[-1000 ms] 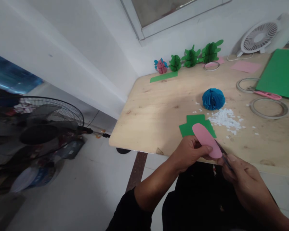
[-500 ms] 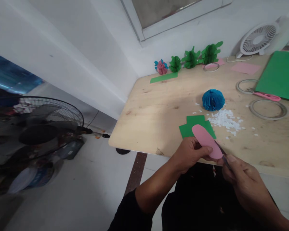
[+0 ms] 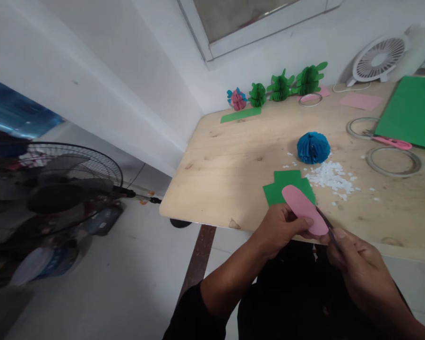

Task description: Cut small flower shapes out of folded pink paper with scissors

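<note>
A long pink paper piece point(image 3: 300, 206) with rounded ends is pinched in my left hand point(image 3: 281, 225), thumb on top, near the table's front edge. My right hand point(image 3: 356, 255) is closed around a pair of scissors point(image 3: 327, 222). Their dark blades lie along the right edge of the pink paper; the handles are mostly hidden by my fingers. Just beyond lie green paper pieces point(image 3: 286, 178), partly covered by the pink paper. Farther back stands a blue pleated paper ball point(image 3: 313, 147), beside a heap of small white paper bits point(image 3: 331, 177).
Several green paper figures point(image 3: 280, 86) and a pink-and-blue one point(image 3: 238, 99) stand along the wall. Tape rolls point(image 3: 393, 161), pink-handled scissors point(image 3: 393, 141), green sheets point(image 3: 412, 111) and a small white fan point(image 3: 379, 59) occupy the right. A black standing fan point(image 3: 71, 174) is off the table's left.
Almost nothing differs. The pink paper and my left hand sit very slightly lower, and the scissors stay at the paper's right edge.
</note>
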Available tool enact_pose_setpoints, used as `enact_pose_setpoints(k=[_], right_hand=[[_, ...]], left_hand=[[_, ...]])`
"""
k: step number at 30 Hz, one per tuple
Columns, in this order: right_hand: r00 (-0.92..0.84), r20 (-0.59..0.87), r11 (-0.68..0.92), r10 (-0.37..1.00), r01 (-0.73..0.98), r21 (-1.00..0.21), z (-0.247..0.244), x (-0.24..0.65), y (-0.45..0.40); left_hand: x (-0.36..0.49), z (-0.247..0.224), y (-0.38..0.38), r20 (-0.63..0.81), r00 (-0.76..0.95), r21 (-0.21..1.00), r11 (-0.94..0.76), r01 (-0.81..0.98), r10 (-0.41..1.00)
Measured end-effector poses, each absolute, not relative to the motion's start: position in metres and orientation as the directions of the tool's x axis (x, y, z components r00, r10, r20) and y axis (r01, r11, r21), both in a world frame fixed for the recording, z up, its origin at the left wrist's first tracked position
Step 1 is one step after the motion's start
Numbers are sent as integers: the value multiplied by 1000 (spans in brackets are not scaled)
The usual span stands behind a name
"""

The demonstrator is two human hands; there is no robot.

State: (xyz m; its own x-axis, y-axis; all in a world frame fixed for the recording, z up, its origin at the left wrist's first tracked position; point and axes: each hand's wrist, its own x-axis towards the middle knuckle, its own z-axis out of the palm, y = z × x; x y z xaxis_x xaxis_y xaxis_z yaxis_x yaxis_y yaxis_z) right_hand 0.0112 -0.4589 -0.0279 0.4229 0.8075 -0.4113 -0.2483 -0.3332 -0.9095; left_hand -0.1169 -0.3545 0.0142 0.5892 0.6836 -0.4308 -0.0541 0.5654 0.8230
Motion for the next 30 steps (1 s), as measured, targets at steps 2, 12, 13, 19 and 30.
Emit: enact_pose_setpoints(k=[2,12,13,19,30], right_hand=[[429,-409,-327,805,-253,-910,-26,11,-458],[365,-420,-332,831,-280,-901,-26,14,-461],[353,-428,-343,832,-280,-897,-27,14,-461],[307,-457,-388,835,-261,-884,-28,17,-464],[312,-399,-373,862,-143,-917,-22,19,-453]], left_hand=[[-117,13,-355,-441,579,818,572,-56,686],[-115,10,-356,-437,542,793,592,-144,718],[-116,10,-356,-437,543,794,591,-143,717],[-118,12,-358,-447,571,800,594,-90,688],[-115,10,-358,-463,609,779,623,-67,644]])
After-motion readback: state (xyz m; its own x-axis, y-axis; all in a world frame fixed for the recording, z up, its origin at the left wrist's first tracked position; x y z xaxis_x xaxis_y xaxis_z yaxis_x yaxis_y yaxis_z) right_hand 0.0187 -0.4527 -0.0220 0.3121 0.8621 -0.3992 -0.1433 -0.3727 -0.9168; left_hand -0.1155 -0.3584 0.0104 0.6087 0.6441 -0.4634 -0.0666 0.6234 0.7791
